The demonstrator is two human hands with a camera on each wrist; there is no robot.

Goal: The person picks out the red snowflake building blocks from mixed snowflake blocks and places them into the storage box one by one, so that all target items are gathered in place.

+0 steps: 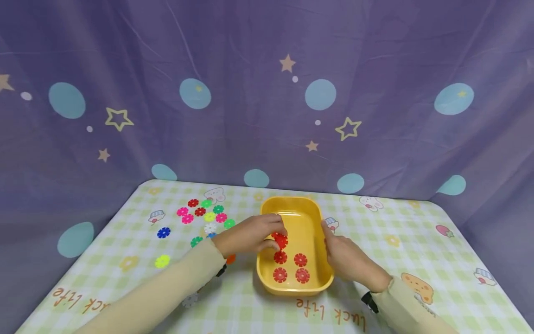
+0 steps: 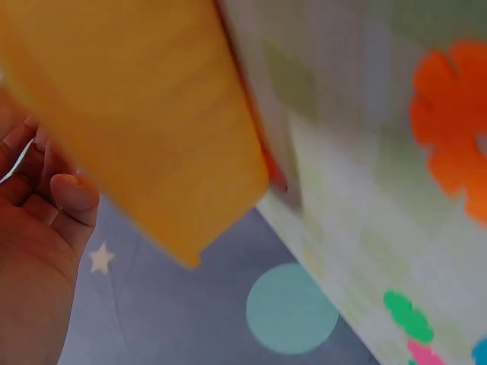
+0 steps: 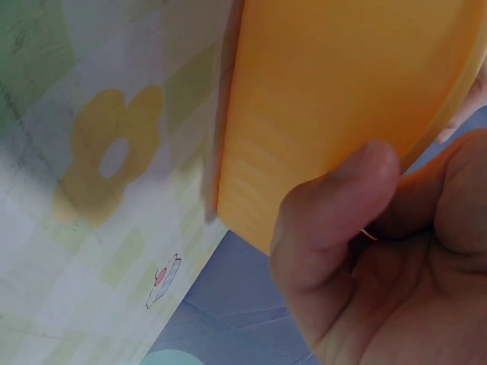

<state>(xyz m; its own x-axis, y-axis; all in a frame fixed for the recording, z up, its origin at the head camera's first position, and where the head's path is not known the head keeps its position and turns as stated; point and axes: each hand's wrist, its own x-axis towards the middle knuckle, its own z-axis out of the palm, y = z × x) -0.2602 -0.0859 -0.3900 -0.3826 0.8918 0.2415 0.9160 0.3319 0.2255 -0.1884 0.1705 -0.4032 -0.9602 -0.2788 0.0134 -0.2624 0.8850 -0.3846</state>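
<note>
My left hand [image 1: 254, 233] reaches over the left rim of a yellow tray [image 1: 310, 222], and its thumb and fingers pinch a red snowflake disc [image 1: 281, 241]. Part of another red disc shows beside the fingertips. Lower in the tray lie more red discs [image 1: 302, 275] in two columns. At the right side, my right hand [image 1: 350, 255] grips the tray's edge. In the right wrist view the thumb [image 3: 342, 198] lies against the outer wall near the rim. From the left wrist the tray's wall [image 2: 144, 129] hides what the left hand [image 2: 38, 251] holds.
Left of the tray, loose snowflake discs in pink, green, white, blue and yellow are scattered, among them a yellow disc [image 1: 162, 261] and a blue disc [image 1: 164, 232]. An orange disc [image 1: 231, 259] lies by the left wrist. A checked cloth [image 1: 375, 222] covers the table; a purple curtain [image 1: 250, 139] hangs behind.
</note>
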